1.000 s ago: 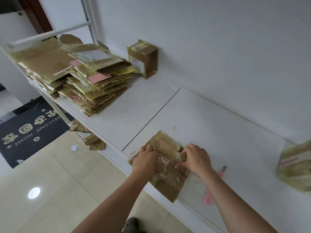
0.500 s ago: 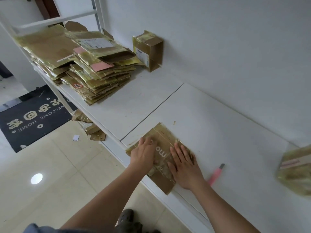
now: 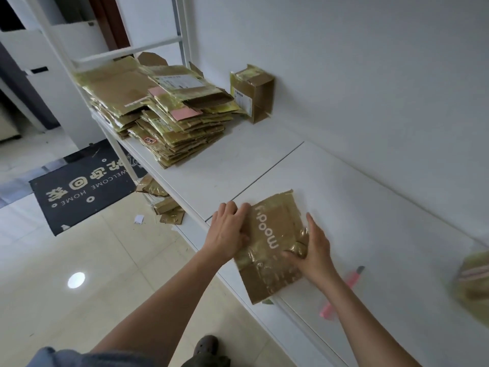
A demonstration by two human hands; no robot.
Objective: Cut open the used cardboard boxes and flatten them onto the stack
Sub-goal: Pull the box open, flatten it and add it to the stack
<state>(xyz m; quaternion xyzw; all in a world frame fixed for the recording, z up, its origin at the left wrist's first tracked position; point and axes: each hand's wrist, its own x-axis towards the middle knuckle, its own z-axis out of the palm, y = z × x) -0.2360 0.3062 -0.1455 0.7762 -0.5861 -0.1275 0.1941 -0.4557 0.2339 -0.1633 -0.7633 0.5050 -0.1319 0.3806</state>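
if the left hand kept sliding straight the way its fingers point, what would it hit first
Likely nothing soon: the left hand points up-right along the flattened box edge over bare shelf, then reaches the wall; depth is unclear.

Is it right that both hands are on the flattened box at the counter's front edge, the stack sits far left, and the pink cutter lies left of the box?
Not quite. The head view shows the pink cutter lying right of the flattened box, partly behind the right forearm. The rest holds: the left hand and right hand are both on the box at the counter's front edge, and the stack sits far left.
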